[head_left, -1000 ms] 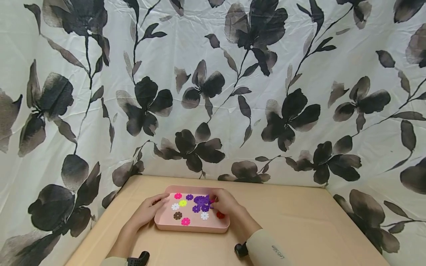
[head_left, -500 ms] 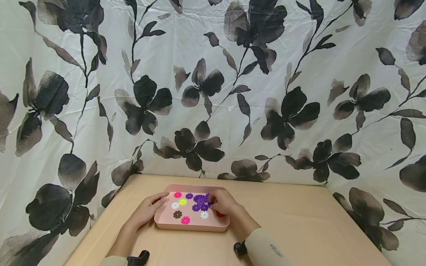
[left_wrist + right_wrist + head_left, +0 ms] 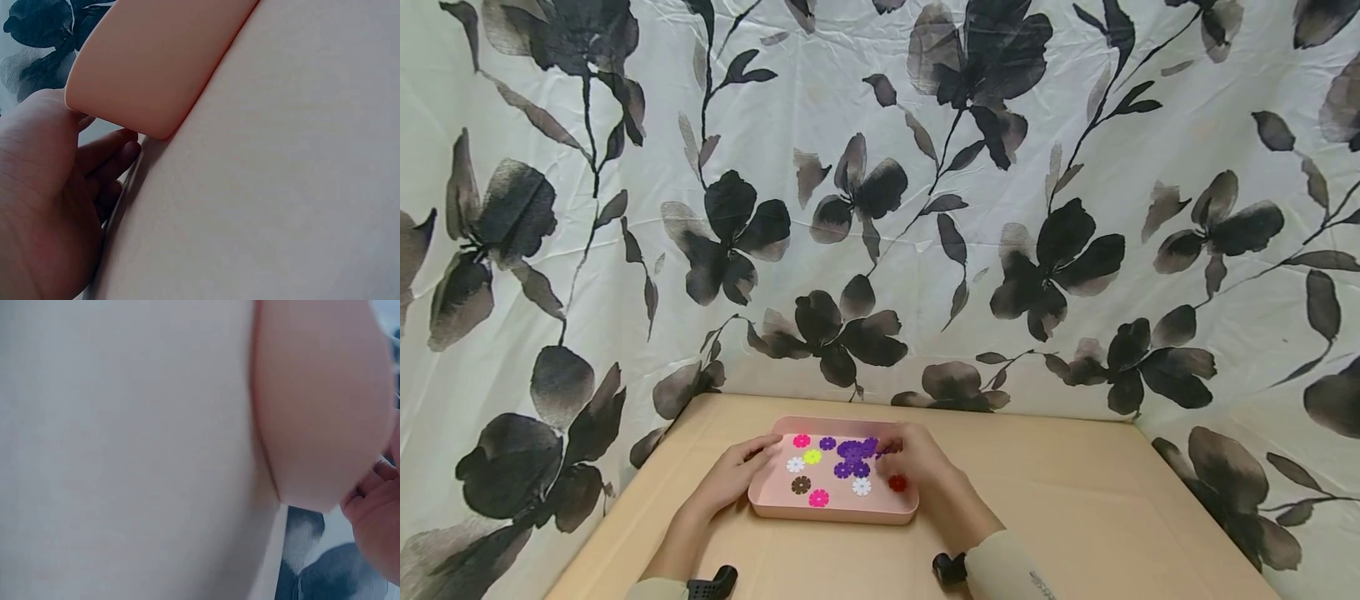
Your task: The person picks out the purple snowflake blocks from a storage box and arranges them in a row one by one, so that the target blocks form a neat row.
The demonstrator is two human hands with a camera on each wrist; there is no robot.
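A shallow pink tray (image 3: 835, 515) lies on the table with flower-shaped pieces inside. My left hand (image 3: 730, 477) holds its left side, thumb at the rim; in the left wrist view the fingers (image 3: 112, 153) curl beside the tray's corner. My right hand (image 3: 917, 457) reaches over the right rim, fingertips pinched together with a bit of purple showing at them, most of it hidden by the fingers. Left of those fingertips sits a cluster of purple flower pieces (image 3: 852, 452). Below the hand lies a red flower piece (image 3: 897, 482).
Loose in the tray are pink (image 3: 818, 497), yellow (image 3: 812, 457), brown (image 3: 801, 484) and white (image 3: 861, 486) flower pieces, plus one purple piece (image 3: 827, 443) apart from the cluster. Behind the tan table (image 3: 1045, 500) hangs a floral cloth (image 3: 925, 275).
My right hand has drawn slightly right from the purple cluster, uncovering the red piece again. Pink seen at its fingertips a second ago no longer shows. My left hand stays at the tray.
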